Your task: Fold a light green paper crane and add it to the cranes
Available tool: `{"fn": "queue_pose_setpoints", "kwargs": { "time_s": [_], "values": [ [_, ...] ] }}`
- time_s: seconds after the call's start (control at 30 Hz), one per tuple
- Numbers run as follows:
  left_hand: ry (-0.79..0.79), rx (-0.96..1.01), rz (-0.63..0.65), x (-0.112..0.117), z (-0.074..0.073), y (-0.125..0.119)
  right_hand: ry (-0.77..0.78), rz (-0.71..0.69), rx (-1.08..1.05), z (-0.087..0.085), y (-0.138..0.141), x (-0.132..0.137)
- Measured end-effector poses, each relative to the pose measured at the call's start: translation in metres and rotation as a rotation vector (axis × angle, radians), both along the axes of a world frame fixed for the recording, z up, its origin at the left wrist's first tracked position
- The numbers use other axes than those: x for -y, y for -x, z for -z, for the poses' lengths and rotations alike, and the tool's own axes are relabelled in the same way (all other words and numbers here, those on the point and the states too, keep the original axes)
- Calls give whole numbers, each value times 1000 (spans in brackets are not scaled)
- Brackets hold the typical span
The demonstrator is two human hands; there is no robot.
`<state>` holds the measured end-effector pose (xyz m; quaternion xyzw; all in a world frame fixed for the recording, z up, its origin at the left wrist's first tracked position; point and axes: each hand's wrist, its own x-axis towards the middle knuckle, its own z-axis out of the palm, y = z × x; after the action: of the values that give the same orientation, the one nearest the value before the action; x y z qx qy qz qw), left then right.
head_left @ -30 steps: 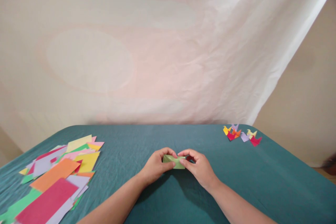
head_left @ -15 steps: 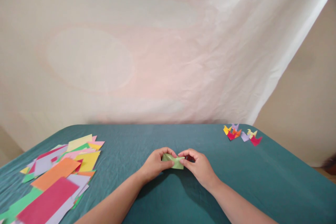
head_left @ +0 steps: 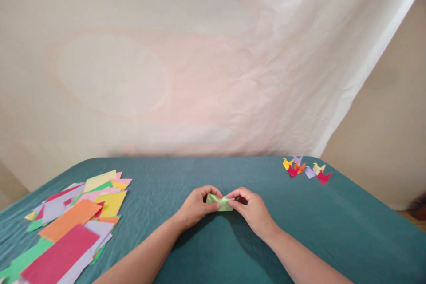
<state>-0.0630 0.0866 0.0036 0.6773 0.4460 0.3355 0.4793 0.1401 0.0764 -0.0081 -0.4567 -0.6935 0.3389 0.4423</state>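
Note:
A small light green folded paper (head_left: 225,205) is held between both hands above the near middle of the table. My left hand (head_left: 197,204) pinches its left part between thumb and fingers. On the other side my right hand (head_left: 253,211) grips the upper right part the same way, thumb in front and fingers behind. Creases run across the paper, and its upper edge dips between the two pinches. The fingertips hide parts of both ends. Something small and dark red shows beneath the curled fingers of the right hand, too covered to name.
Loose sheets of coloured paper (head_left: 61,250) lie in an overlapping heap at the left. Several small folded paper birds (head_left: 294,169) stand at the far right of the green cloth-covered table (head_left: 213,173). A pale hanging sheet (head_left: 199,75) rises behind the far edge.
The green paper has tilted slightly, its lower edge now a little higher. Both hands keep their pinch in nearly the same place.

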Motion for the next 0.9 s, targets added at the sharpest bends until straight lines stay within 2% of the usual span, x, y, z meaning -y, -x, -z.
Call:
{"fn": "queue_pose_setpoints", "kwargs": {
  "time_s": [0.37,0.6,0.73,0.9],
  "values": [
    [112,180,-17,-11,13,6,-29,-26,-10,7,-6,-7],
    [112,215,-22,-14,13,12,-56,-86,33,1,-8,-7],
    [117,230,-2,-13,13,10,-67,-166,28,-2,-6,-3],
    [124,245,15,-11,12,7,-73,-200,18,-3,-3,0]
  ]
}}
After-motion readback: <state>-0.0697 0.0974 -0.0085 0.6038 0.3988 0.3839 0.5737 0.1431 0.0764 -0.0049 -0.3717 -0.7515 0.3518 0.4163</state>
